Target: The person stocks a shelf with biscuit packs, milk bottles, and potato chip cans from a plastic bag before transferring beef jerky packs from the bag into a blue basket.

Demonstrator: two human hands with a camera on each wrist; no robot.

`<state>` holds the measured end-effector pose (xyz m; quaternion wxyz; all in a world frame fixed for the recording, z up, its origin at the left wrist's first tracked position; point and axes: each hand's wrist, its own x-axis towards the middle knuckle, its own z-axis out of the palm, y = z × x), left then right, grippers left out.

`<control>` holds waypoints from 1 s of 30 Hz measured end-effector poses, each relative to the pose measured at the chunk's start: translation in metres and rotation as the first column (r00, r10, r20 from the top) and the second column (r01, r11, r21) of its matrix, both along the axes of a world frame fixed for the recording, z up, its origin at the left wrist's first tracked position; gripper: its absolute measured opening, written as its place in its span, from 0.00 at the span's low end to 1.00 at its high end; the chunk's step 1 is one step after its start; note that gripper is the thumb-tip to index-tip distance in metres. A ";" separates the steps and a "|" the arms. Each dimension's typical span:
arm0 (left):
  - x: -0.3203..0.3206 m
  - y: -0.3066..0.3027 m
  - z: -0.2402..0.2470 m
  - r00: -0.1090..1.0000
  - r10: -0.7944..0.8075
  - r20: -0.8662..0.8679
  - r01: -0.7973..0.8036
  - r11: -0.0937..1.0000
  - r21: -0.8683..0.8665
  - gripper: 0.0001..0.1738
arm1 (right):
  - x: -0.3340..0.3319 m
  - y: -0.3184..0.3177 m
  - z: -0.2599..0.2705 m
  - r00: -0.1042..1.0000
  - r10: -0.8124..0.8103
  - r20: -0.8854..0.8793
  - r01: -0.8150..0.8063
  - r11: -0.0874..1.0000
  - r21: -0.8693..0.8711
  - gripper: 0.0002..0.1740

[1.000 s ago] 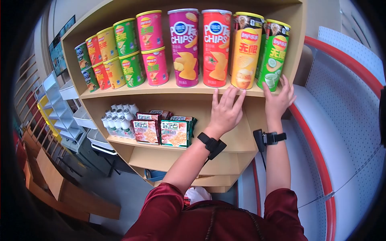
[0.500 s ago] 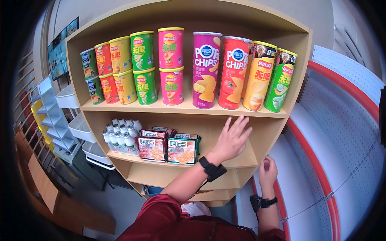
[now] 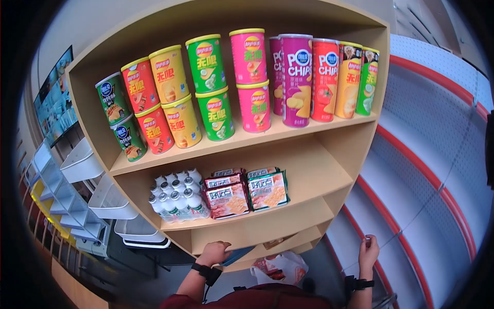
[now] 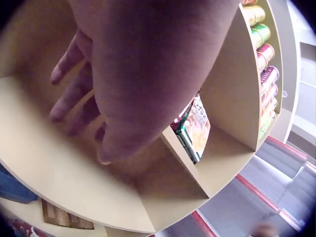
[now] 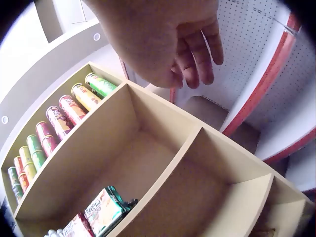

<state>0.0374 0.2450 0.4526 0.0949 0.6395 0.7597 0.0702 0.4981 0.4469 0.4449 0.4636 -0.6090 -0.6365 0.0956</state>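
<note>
My left hand is lowered to the front of the shelf unit's lower boards, below the milk bottles. In the left wrist view its fingers hang loosely bent with nothing in them. My right hand hangs to the right of the unit, in front of the white racks; the right wrist view shows its loosely bent fingers holding nothing. Tall chip cans and stacked short chip cans line the top shelf. Below them sit a pack of white-bottled drinks, red biscuit packs and green biscuit packs.
A filled white plastic bag lies on the floor at the unit's foot. White racks with red edges stand on the right. White bins and a wall screen are on the left. A blue box sits low in the unit.
Both hands have come away from the top shelf's front and moved down, the left hand also leftward. The head view has turned toward the left. The cans stay on the shelf.
</note>
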 end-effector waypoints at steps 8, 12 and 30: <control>0.007 -0.005 0.000 0.980 -0.195 0.028 0.190 0.972 0.141 0.17 | 0.009 -0.113 0.017 0.975 -0.159 0.155 0.157 0.987 0.028 0.04; 0.036 0.010 0.001 0.940 -0.336 0.065 0.317 0.926 0.206 0.17 | 0.030 -0.157 0.043 0.956 -0.239 0.171 0.229 0.971 0.073 0.04; 0.205 0.032 0.009 0.607 -0.788 0.106 0.772 0.616 0.157 0.16 | 0.162 -0.443 0.095 0.607 -0.765 0.215 0.718 0.643 0.265 0.10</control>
